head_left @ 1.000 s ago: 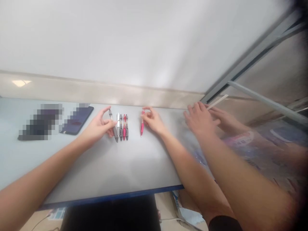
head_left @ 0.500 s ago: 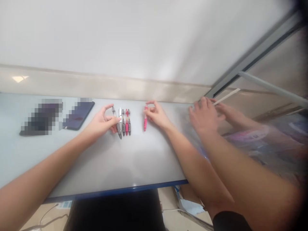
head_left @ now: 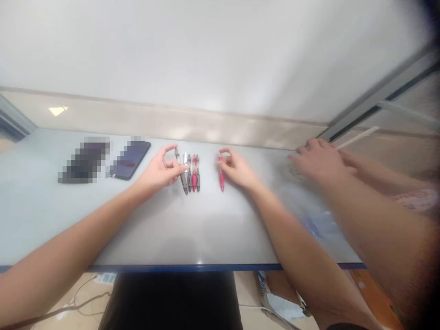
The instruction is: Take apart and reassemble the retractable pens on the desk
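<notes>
My left hand [head_left: 160, 172] is closed on a grey pen [head_left: 183, 181], with the index fingertip at its top end and the thumb across its barrel. Tight against it on the right lie a pen with a white upper part [head_left: 185, 158], a red pen [head_left: 194, 176] and dark grey pens, side by side; the thumb partly covers the white one. Across a short gap, my right hand [head_left: 237, 169] pinches another red pen [head_left: 222, 181] between thumb and index finger. Its tip points towards me.
Left of the pens lie a dark phone [head_left: 132, 160] and another dark, pixelated object [head_left: 85, 165]. Another person's hands [head_left: 319, 160] work at the right, near a thin pale stick [head_left: 359, 136] and clear plastic [head_left: 323, 224]. A wall panel [head_left: 172, 121] borders the table's back.
The camera has turned left, so everything appears further right and more of the table's left end shows. Both hands keep their grip on the same pens.
</notes>
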The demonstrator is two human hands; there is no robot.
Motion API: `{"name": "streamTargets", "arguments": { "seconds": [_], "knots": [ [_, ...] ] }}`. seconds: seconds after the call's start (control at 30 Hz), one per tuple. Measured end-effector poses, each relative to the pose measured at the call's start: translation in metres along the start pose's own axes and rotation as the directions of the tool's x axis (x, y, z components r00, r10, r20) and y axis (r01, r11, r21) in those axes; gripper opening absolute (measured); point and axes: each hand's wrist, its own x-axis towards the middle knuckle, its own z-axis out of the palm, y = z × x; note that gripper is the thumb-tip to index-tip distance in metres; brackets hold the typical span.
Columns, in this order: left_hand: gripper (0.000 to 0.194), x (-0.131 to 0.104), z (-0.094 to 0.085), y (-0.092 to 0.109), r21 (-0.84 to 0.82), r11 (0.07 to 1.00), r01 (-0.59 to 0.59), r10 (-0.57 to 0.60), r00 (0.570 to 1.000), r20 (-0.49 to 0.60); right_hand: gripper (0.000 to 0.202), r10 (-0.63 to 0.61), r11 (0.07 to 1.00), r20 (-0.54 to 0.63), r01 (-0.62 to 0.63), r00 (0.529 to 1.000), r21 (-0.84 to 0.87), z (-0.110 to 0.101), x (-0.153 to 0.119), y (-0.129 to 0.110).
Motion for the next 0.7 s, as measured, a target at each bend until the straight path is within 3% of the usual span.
{"name": "streamTargets", "arguments": {
  "seconds": [0.13, 0.3, 0.5, 0.7],
  "knots": [
    [0.088, 0.001, 0.003, 0.002, -0.009, 1.000, 0.005, -0.005, 1.000, -0.021, 0.039, 0.025, 0.989, 0.064, -0.016, 0.998, -0.144, 0.003, 0.002, 0.002],
    [0.083, 0.001, 0.006, 0.004, -0.025, 1.000, 0.014, -0.015, 1.000, -0.022, 0.042, 0.053, 0.970, 0.030, -0.044, 0.998, -0.240, 0.007, 0.003, -0.001],
    [0.084, 0.002, 0.005, -0.001, -0.032, 0.999, 0.018, -0.018, 1.000, -0.002, 0.035, 0.094, 0.956, 0.033, -0.081, 0.995, -0.281, 0.009, 0.004, -0.006],
    [0.071, 0.003, 0.003, -0.004, -0.023, 1.000, -0.010, 0.010, 1.000, 0.007, 0.044, 0.025, 0.953, 0.004, -0.023, 1.000, -0.301, 0.012, 0.003, -0.003]
  ]
}}
